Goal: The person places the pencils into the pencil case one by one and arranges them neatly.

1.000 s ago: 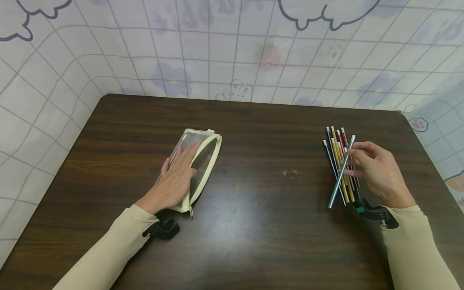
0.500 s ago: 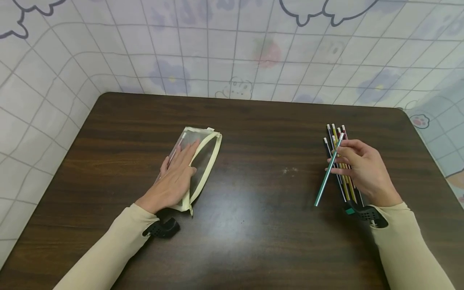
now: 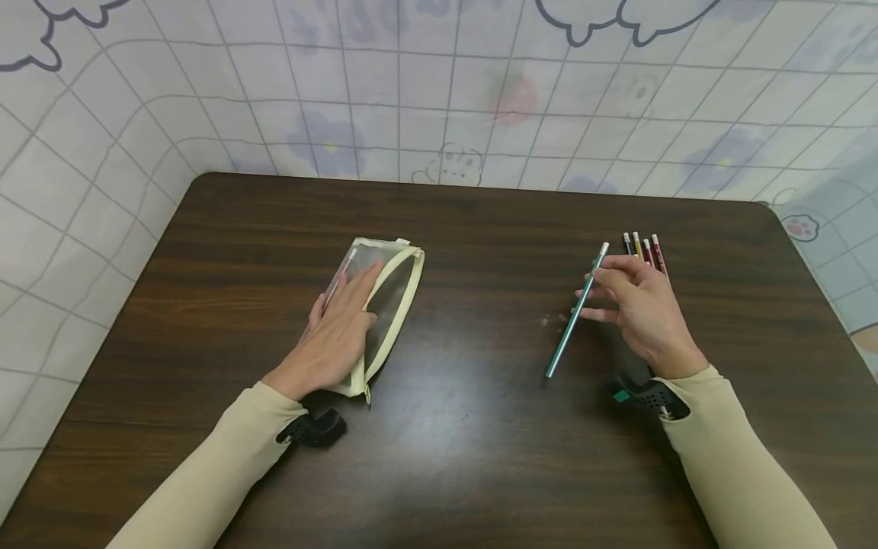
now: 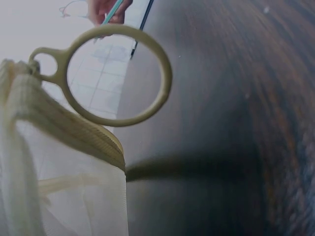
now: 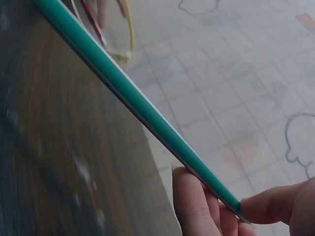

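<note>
My left hand [image 3: 332,332] lies flat with extended fingers on a see-through pencil case [image 3: 405,309] trimmed in cream. The case's opening bows out on its right side, and a pencil [image 5: 92,22] shows inside it in the right wrist view. A large ring-shaped zipper pull [image 4: 165,81] stands up at the near end of the case. Between thumb and fingertips, my right hand [image 3: 645,313] pinches a green pencil [image 3: 562,343] close to its white eraser end. The pencil slants down to the left, above the table.
Several pencils [image 3: 657,252] lie together at the right, mostly hidden behind my right hand. The dark wooden table [image 3: 439,473] reaches back to a wall covering [image 3: 453,84] with a grid and cartoon print. Black bands [image 3: 312,428] are on both wrists.
My right hand has carried the green pencil leftward, off the other pencils and toward the middle of the table. My left hand has stayed on the pencil case.
</note>
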`<state>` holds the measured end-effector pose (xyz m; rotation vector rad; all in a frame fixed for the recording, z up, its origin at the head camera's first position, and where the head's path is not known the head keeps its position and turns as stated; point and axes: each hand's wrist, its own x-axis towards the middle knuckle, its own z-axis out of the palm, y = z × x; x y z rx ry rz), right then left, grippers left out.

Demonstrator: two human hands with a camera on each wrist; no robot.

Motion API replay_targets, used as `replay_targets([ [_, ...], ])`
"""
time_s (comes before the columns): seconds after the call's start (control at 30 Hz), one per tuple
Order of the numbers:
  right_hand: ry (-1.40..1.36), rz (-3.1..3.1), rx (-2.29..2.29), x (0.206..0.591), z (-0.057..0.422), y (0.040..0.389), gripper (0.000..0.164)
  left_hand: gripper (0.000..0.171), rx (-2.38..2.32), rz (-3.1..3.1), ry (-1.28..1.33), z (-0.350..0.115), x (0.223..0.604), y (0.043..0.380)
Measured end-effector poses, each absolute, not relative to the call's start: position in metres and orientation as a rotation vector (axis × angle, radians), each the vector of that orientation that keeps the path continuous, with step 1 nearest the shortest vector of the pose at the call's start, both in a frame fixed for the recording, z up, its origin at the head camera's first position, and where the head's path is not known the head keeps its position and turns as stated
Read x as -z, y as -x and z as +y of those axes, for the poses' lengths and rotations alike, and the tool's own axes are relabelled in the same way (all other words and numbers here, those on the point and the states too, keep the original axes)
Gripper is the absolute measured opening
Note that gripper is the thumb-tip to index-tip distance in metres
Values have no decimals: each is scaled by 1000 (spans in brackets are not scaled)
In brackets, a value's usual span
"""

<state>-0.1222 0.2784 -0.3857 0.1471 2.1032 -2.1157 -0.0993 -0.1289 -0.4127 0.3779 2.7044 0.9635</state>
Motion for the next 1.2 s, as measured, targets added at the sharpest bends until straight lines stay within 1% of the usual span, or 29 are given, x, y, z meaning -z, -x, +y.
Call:
replay_targets([
  [0.13, -124, 2074, 2145, 387, 262, 126, 24, 67, -968, 2705, -376, -129, 413, 99],
  [0.63, -100, 2067, 2087, 391, 224, 136, 26, 67, -964, 2706, -364, -129, 413, 100],
  [0.9, -129, 1984, 2132, 394, 202, 143, 25, 67, -962, 2708, -359, -131, 413, 100],
  [1.2, -128, 1922, 2163, 397, 177, 151, 16, 67, -968, 2708, -361, -130, 412, 99],
])
